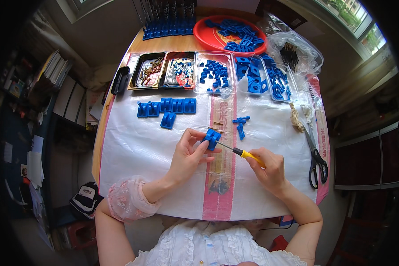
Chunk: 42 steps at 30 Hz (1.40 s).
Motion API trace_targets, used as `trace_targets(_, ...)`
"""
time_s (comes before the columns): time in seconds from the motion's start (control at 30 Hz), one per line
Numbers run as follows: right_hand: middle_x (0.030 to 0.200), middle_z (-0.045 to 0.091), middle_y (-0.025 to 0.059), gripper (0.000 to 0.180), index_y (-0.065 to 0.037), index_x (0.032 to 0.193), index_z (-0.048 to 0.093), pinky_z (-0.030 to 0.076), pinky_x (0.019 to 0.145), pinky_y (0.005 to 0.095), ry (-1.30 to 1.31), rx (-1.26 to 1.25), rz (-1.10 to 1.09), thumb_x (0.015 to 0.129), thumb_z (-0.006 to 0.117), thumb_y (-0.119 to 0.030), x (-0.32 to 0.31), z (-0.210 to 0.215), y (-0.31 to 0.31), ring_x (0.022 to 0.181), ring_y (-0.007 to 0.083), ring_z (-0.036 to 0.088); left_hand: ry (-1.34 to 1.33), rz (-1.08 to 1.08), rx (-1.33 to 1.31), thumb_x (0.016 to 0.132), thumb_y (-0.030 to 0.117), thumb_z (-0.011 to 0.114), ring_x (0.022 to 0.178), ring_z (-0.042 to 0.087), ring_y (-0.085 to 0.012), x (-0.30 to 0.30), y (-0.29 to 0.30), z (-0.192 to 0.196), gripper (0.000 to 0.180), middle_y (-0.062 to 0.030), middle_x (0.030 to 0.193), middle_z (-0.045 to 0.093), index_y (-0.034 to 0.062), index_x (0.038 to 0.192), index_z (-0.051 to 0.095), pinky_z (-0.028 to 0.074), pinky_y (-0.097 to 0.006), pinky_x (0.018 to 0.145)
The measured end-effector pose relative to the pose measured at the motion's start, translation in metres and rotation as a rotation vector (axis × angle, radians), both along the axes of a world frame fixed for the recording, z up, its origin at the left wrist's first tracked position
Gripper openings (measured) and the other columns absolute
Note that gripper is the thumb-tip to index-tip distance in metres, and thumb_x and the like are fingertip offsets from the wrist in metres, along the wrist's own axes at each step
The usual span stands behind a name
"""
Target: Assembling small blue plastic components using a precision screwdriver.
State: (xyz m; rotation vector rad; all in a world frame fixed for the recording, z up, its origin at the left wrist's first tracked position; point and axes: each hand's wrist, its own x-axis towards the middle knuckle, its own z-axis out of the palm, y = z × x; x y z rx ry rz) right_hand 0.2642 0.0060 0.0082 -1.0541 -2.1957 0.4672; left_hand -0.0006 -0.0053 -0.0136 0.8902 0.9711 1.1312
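A: Starting with the biggest thing, a white woven plastic sheet (142, 146) with a pink stripe covers the wooden table (164, 44). Along its far edge stand a red round tray (204, 37) and a row of shallow trays (181, 71), some clear, some dark, holding blue moulded pieces and small brass-coloured parts.

B: And nearer in?

A: A line of blue plastic blocks (166, 106) lies to the left, black-handled scissors (317, 162) to the right.

B: The hands?

A: The left hand (186, 157) pinches a small blue block (212, 138) between thumb and fingertips, lifted just above the sheet at the centre. The right hand (268, 170) is closed around the yellow handle of a screwdriver (239, 152).

B: How do the two line up?

A: The block sits up and to the left of the right hand. The screwdriver's thin metal shaft runs along that same slant, its tip meeting the block's right side. The block looks hard, glossy and ribbed; the handle is smooth.
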Motion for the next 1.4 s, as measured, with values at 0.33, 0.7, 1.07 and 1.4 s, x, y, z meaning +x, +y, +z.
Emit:
trace_targets(0.33, 0.085, 0.068, 0.0143, 0.032, -0.002, 0.105, 0.062, 0.054, 0.056, 0.0379, 0.075, -0.006, 0.017, 0.083, 0.084, -0.008, -0.005, -0.009, -0.004, 0.068, 0.0312, 0.070, -0.025, -0.003, -0.007, 0.108, 0.007, 0.051, 0.109, 0.073, -0.0277, 0.000, 0.003, 0.003, 0.016, -0.0147, 0.125, 0.059, 0.0008, 0.120, 0.043, 0.066, -0.026, 0.080)
trace_targets(0.7, 0.073, 0.067, 0.0113, 0.022, -0.001, 0.105, 0.069, 0.050, 0.053, 0.0312, 0.041, -0.038, -0.030, 0.088, 0.080, -0.009, -0.001, -0.003, -0.001, 0.060, 0.0249, 0.069, 0.005, -0.054, 0.036, 0.108, 0.009, 0.053, 0.110, 0.073, -0.0270, 0.001, 0.001, -0.003, 0.014, -0.0134, 0.127, 0.062, 0.0045, 0.118, 0.045, 0.065, -0.024, 0.078)
trace_targets(1.07, 0.077, 0.065, 0.0132, 0.027, -0.002, 0.099, 0.062, 0.049, 0.052, 0.0350, 0.078, 0.026, 0.033, 0.081, 0.083, -0.001, -0.004, -0.005, -0.002, 0.060, 0.0274, 0.067, -0.028, -0.045, 0.024, 0.106, 0.002, 0.052, 0.108, 0.073, -0.0299, 0.000, 0.004, -0.002, 0.014, -0.0149, 0.122, 0.059, -0.0007, 0.117, 0.043, 0.066, -0.023, 0.081)
trace_targets(1.4, 0.076, 0.069, 0.0115, 0.027, -0.002, 0.104, 0.065, 0.049, 0.051, 0.0367, 0.000, -0.034, -0.011, 0.085, 0.082, -0.012, 0.000, -0.002, -0.003, 0.057, 0.0278, 0.067, 0.028, -0.073, 0.036, 0.105, 0.001, 0.054, 0.106, 0.074, -0.0290, 0.001, 0.002, 0.002, 0.017, -0.0161, 0.122, 0.059, -0.0005, 0.120, 0.044, 0.066, -0.024, 0.080)
